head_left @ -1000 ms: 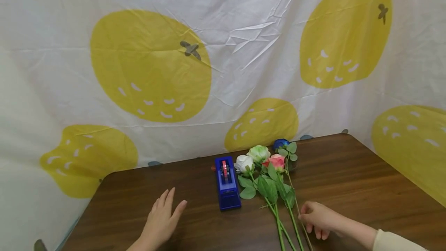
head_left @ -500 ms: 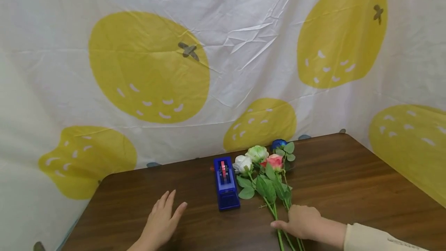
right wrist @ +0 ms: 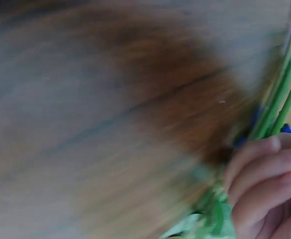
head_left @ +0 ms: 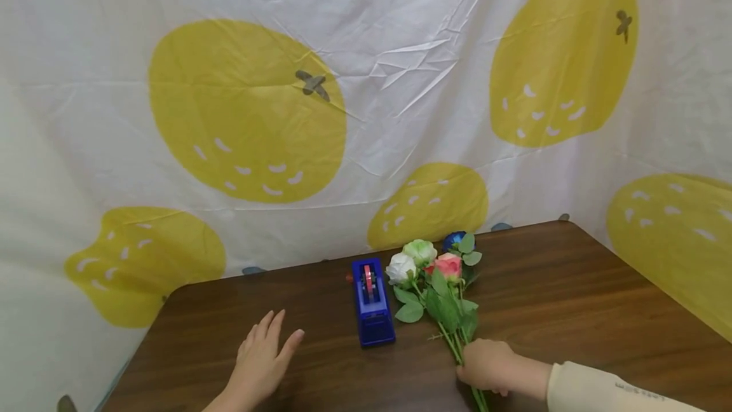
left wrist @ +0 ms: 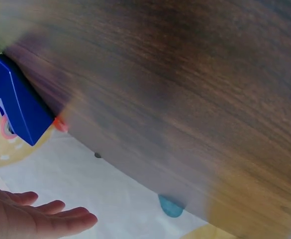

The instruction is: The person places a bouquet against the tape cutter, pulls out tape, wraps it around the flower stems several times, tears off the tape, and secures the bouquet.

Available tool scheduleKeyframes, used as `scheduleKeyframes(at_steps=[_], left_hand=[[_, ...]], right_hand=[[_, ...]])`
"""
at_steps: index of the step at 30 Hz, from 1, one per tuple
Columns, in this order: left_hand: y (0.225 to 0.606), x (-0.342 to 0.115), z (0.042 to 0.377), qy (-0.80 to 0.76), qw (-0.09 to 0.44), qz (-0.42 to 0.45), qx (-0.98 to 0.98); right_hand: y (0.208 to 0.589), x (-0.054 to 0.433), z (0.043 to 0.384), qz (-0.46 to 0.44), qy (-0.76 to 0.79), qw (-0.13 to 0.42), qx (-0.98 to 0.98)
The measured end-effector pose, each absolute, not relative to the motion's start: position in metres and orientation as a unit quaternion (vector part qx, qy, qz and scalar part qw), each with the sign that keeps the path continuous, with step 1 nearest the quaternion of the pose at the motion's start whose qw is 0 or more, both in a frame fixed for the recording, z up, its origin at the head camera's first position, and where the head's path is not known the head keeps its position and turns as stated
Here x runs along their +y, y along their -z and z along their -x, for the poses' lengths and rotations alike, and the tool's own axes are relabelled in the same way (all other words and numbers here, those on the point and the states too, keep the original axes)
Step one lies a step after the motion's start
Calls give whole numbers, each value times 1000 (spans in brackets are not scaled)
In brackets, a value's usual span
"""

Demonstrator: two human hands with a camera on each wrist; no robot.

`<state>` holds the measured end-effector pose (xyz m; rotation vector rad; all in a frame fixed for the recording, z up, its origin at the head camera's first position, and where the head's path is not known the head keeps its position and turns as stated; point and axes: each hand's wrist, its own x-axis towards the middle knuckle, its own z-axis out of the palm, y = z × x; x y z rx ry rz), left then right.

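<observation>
**Stems (right wrist: 274,102) bunched in one grip, flower heads loose beyond it**

The right hand (head_left: 486,364) has its fingers curled round the stems at the near right of the worktop (head_left: 572,310); the left hand (head_left: 258,355), at the near left, has its fingers extended and apart and holds nothing. The white rose (head_left: 401,269), green rose (head_left: 420,251), pink rose (head_left: 448,266) and blue rose (head_left: 454,240) lie on the far side of that grip.

The likeliest trouble, I judge, is a stem slipping: the thin green shafts look smooth, and a loose hold might let one slide or twist, leaving the heads uneven. The leaves (head_left: 448,313) crowd together and could snag on one another. A swing to the left might knock the blue tape dispenser (head_left: 373,329), which stands just left of the white rose; whether it is heavy enough to stay put cannot be told.

The worktop is dark brown with a wood grain and rounded far corners. White cloth (head_left: 400,37) printed with big yellow fruit (head_left: 246,113) hangs behind it and along both sides, creased at the upper middle. The light looks soft and even.
</observation>
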<state>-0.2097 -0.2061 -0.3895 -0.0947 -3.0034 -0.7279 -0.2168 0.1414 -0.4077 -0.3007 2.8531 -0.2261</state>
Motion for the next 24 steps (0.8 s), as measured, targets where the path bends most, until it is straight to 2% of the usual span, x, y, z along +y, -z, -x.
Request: scheduleKeyframes(at_steps=[3, 9, 17, 24], left_hand=[[390, -206, 210, 233, 27, 30, -972], [391, -205, 208, 239, 31, 28, -970], [390, -207, 208, 238, 39, 30, -970], [390, -211, 208, 237, 36, 29, -970]], right_hand=[[410, 146, 218, 93, 129, 149, 976], [416, 148, 216, 87, 186, 146, 968], [425, 152, 217, 81, 243, 120, 959], [426, 164, 219, 69, 356, 158, 918]])
